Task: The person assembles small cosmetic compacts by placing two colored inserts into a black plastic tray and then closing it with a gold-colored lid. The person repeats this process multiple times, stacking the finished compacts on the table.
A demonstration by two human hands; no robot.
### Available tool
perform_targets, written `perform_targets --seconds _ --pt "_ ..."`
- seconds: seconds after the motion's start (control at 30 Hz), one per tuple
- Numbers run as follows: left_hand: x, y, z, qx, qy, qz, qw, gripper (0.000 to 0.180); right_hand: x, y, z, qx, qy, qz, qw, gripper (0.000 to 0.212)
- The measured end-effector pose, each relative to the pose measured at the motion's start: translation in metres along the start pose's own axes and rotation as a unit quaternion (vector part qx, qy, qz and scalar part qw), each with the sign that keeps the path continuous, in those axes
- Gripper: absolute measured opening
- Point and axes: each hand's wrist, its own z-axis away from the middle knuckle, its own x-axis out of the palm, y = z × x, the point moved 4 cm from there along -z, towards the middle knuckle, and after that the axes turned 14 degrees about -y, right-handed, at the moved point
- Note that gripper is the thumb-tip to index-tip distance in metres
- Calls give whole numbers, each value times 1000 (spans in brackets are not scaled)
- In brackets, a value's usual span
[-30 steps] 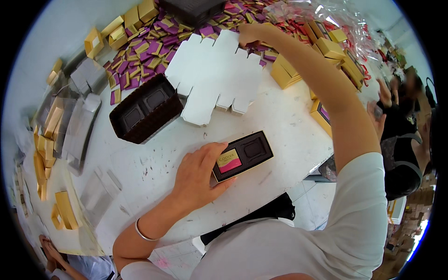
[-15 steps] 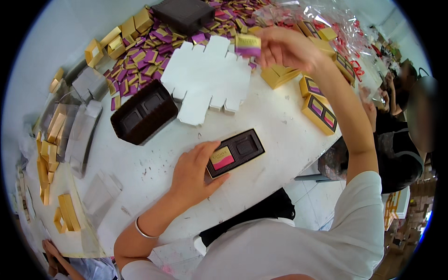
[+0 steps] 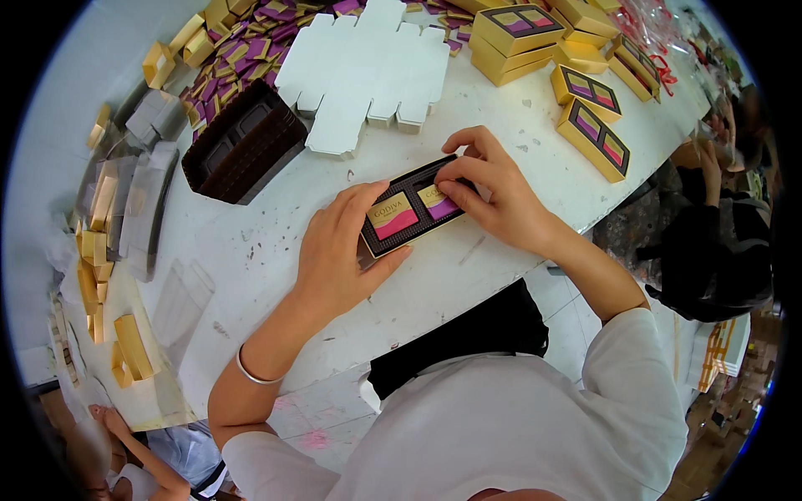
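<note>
On the white table in front of me lies a small gold box (image 3: 422,231) with a dark brown two-pocket tray inside. My left hand (image 3: 338,242) grips its left end, fingers at the far side and thumb at the near side. A gold-and-pink wrapped chocolate (image 3: 393,217) fills the left pocket. At the right pocket, my right hand (image 3: 493,188) has its fingertips closed on a gold-and-purple wrapped chocolate (image 3: 434,203). Its right part is hidden by the fingers. Beyond the box are a stack of white die-cut card (image 3: 363,71) and nested brown trays (image 3: 242,146).
Loose wrapped chocolates (image 3: 242,54) are heaped at the far left. Filled gold boxes (image 3: 593,138) lie to the right, with more stacked (image 3: 514,42) behind. Clear plastic covers (image 3: 150,217) and gold sleeves (image 3: 134,346) line the left side. Other people (image 3: 710,242) are at both sides.
My right hand has come down from the far side of the table with the purple chocolate and brought it into the box's right pocket. My left hand still holds the box.
</note>
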Motion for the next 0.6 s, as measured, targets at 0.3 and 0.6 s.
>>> perform_targets --seconds 0.3,0.6 --pt "4 -1 1 -13 8 23 1000 62 9 18 -10 85 -33 -99 991 19" --pt "1 5 0 27 6 -19 999 69 -14 13 33 -15 -77 79 994 49"
